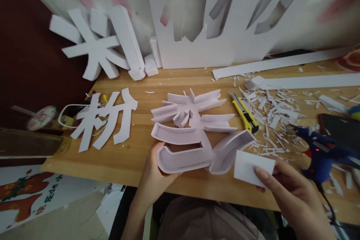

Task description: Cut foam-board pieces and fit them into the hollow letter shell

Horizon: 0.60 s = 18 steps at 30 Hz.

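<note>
A hollow foam-board character (206, 152) with thin upright side walls lies open side up at the table's front edge. My left hand (152, 182) is closed on its lower left corner, the thumb against the outer wall. Held between thumb and fingers of my right hand (284, 185) is a small white foam-board rectangle (246, 167), close to the character's lower right stroke. Several of the character's upper strokes have walls along their sides but open ends. A yellow utility knife (244, 112), blade out, lies just beyond its right side.
At right, a blue glue gun (323, 150) with a lit red light stands by scattered foam scraps (275, 110). Behind lie long white strips (309, 81). A cut-out board (194, 54) and a thick character (98, 48) lean at the back; flat characters (123, 118) lie left.
</note>
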Each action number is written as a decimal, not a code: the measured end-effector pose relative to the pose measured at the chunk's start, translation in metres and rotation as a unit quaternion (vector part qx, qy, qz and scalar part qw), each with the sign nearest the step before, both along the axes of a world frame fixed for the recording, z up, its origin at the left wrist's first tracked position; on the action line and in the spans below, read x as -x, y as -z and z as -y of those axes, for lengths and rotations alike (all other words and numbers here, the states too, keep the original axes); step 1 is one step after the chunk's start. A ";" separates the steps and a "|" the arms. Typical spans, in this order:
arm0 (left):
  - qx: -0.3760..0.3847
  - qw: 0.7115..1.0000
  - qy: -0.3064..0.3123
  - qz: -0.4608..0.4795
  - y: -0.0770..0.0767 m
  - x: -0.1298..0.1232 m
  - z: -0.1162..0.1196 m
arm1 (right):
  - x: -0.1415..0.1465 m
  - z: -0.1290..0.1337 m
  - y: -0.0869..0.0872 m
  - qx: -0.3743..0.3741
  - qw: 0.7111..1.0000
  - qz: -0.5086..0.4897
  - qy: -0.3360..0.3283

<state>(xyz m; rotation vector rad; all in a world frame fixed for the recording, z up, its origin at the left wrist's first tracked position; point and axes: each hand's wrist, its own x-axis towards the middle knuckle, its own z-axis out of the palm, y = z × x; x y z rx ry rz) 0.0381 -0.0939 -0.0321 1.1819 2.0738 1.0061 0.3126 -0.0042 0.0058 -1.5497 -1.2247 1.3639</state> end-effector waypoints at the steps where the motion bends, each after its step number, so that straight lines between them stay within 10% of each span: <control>1: -0.001 1.000 -0.014 0.023 0.001 -0.001 -0.002 | -0.005 -0.001 0.004 -0.010 1.000 0.002 -0.001; 6: -0.041 0.999 0.008 0.023 -0.030 0.022 -0.012 | -0.031 -0.001 0.020 -0.028 0.998 0.006 -0.056; 11: -0.055 0.978 0.153 -0.133 -0.145 0.072 -0.047 | -0.038 0.008 0.025 0.000 0.999 -0.025 -0.043; 15: -0.021 0.892 0.303 -0.335 -0.235 0.066 -0.086 | -0.037 0.018 0.027 0.048 0.993 -0.089 -0.065; 18: 0.000 0.818 0.388 -0.425 -0.256 0.044 -0.105 | -0.036 0.026 0.032 0.054 0.989 -0.117 -0.073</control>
